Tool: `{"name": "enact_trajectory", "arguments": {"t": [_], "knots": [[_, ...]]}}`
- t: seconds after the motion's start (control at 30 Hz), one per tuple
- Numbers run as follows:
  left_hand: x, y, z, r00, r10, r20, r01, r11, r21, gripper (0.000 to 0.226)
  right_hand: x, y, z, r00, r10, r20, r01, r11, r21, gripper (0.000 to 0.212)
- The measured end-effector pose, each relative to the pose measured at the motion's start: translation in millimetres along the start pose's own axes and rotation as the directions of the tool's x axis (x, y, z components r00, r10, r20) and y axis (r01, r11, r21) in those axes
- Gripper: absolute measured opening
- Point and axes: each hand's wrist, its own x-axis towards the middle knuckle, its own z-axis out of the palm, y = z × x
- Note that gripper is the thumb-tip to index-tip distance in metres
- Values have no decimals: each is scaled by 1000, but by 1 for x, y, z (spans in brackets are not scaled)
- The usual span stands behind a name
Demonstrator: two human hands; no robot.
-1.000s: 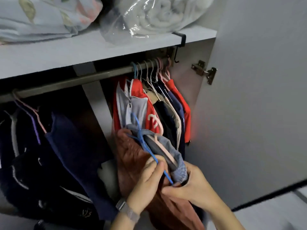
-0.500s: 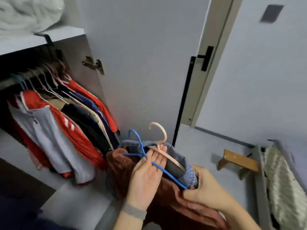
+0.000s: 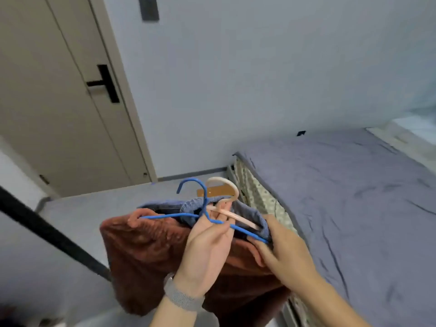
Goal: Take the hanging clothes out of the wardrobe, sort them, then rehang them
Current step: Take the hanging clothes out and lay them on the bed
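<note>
I hold a bundle of clothes on hangers in front of me. A rust-brown garment [image 3: 151,253] hangs on a blue hanger [image 3: 195,201]. Behind it, a blue-grey garment [image 3: 247,212] sits on a beige hanger [image 3: 224,186]. My left hand [image 3: 207,246], a grey watch band on its wrist, holds the necks of both hangers between its fingers. My right hand [image 3: 280,251] grips the right end of the bundle, by the blue hanger's arm. The wardrobe is out of view.
A bed with a grey-purple sheet [image 3: 342,197] lies to the right, close to the bundle. A beige door with a black handle [image 3: 106,83] stands at the left. A small wooden stool [image 3: 212,191] sits on the floor behind the hangers.
The view has swung right, from the wardrobe to the door and bed. The bundle has come away from the wardrobe with both hands still holding it.
</note>
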Motion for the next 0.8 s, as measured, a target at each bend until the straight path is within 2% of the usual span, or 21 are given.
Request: {"name": "enact_trajectory", "arguments": {"t": [0.07,0.17,0.3,0.43,0.67,0.8], "knots": [[21,-25,34,995,-62,83,59,997,44,46,-7,34,-25,988,117,-100,-117,993,9,31],[50,-59,79,973,-174,154,162,983,87,48,-14,75,-62,951,208,-230,-219,975,-24,32],[87,-94,118,920,-295,260,261,953,157,36,-21,116,-101,893,308,-328,-336,941,-34,25],[129,-125,145,845,-384,372,330,922,202,41,-19,147,-128,820,397,-412,-446,895,-25,24],[221,-157,209,684,-474,555,361,881,307,44,25,194,-180,663,492,-564,-582,813,25,34],[274,-173,272,575,-503,645,306,864,400,46,56,223,-235,578,477,-662,-620,784,24,34]]}}
